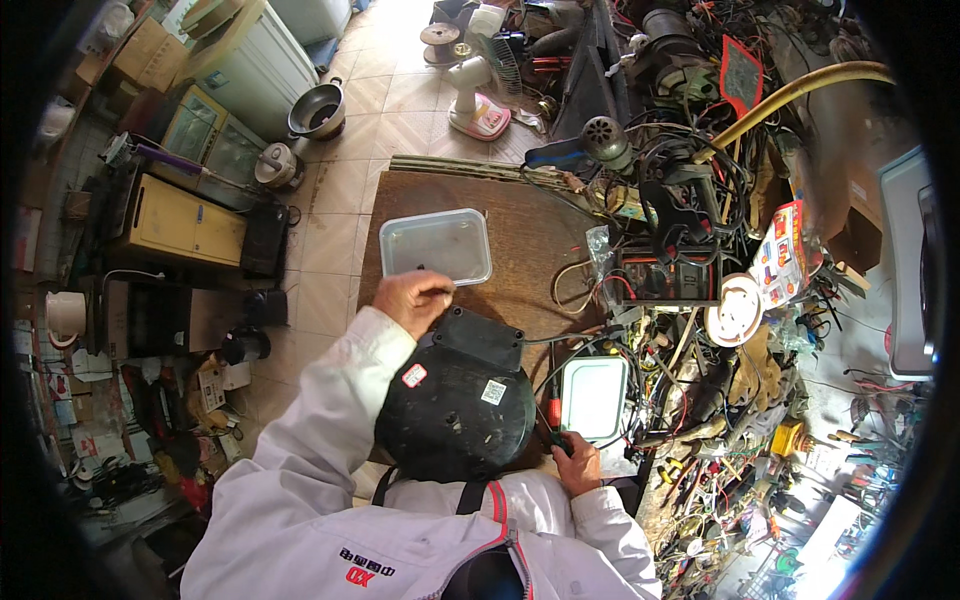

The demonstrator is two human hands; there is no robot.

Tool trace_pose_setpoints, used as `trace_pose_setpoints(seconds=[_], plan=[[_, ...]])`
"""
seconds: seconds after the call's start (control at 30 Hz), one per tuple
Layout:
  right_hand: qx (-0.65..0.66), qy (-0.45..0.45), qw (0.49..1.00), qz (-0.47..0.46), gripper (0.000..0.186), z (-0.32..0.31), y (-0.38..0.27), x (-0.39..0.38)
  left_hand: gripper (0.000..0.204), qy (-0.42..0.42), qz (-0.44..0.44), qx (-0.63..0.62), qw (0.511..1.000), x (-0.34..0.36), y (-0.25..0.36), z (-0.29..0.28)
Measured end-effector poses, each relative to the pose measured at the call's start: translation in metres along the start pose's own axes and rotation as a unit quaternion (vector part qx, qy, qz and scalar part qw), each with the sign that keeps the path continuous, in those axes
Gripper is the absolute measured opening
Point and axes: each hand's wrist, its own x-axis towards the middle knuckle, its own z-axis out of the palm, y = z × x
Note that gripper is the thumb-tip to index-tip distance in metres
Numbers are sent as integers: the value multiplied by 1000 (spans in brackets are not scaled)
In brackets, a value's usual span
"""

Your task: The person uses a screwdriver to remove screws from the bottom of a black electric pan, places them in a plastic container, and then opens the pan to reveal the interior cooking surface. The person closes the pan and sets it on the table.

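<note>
A round black appliance base [455, 410] with a raised rectangular cover [480, 340] lies at the table's near edge, against my lap. A white label and a square code sticker are on it, and a dark cord leaves the cover on the right. My left hand [412, 303] is over the cover's far left corner, beside a clear plastic container [437, 245]; its fingers are pinched, and what they hold is too small to make out. Right of the base, my right hand [577, 465] is closed around a slim dark-handled tool [556, 438], its kind unclear.
A white lidded box [594, 398] stands beyond my right hand, near a red-handled tool [554, 408]. Cables, tools and a power drill [670, 225] crowd the right side. On the tiled floor ahead are a small fan [478, 105] and a pan [317, 110].
</note>
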Motion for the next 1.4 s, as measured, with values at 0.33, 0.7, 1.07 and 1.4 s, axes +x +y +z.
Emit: trace_pose_setpoints(seconds=[0.33, 0.7, 1.07, 1.4], plan=[[0, -21, 1000, -14, 34, -4, 0, 12, 22, 133, 120, 128, 975, -20, -29, 42], [23, -27, 999, 11, 38, -7, -10, 14, 17, 157, 110, 138, 972, -29, -35, 44], [3, -20, 1000, -8, 38, -4, -1, 16, 16, 156, 142, 188, 959, -29, -28, 44], [-1, -24, 1000, -2, 40, -3, 2, 17, 19, 56, 189, 364, 910, -38, 3, 37]])
